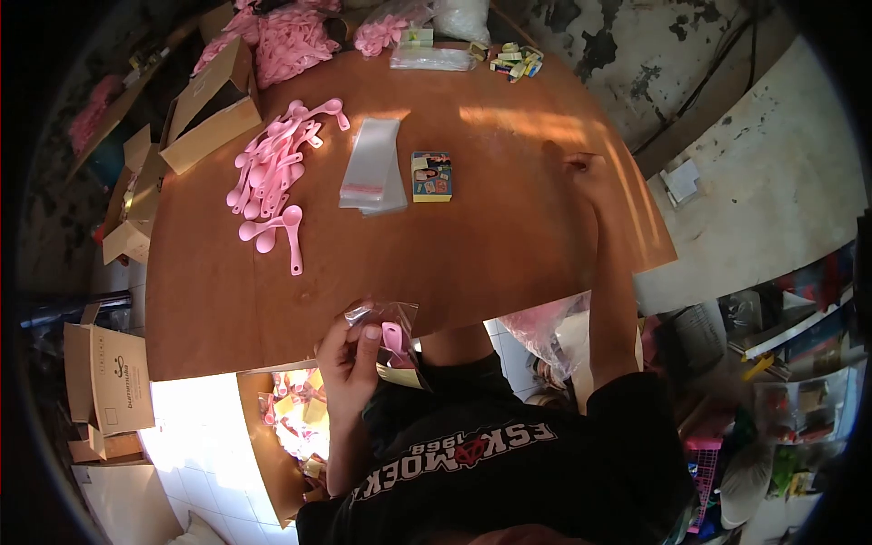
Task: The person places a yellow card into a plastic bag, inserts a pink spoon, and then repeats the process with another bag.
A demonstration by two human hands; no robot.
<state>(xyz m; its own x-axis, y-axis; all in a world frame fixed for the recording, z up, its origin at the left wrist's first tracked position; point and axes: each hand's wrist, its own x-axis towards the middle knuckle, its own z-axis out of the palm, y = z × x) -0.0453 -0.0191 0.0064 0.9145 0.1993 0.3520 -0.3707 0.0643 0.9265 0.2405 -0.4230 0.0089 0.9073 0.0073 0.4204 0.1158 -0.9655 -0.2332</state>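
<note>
Table: brown wooden top (490,245) with a curved far edge
Wall: grey-white plaster (627,36), peeling in dark patches beyond the far right corner; dark cables (704,86) run down it
Right side: pale, stained slab (781,182) beside the tabletop's right edge
Floor: white square tiles (195,481) with visible joints
Light: warm bands (527,121) across the tabletop's far right; strong glare on the tiles near its left corner

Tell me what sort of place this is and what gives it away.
Probably a small packing workshop: pink plastic spoons lie heaped on the table, clear plastic sleeves sit beside a stack of printed cards, and the left hand holds a clear bag with a pink item inside.
</note>
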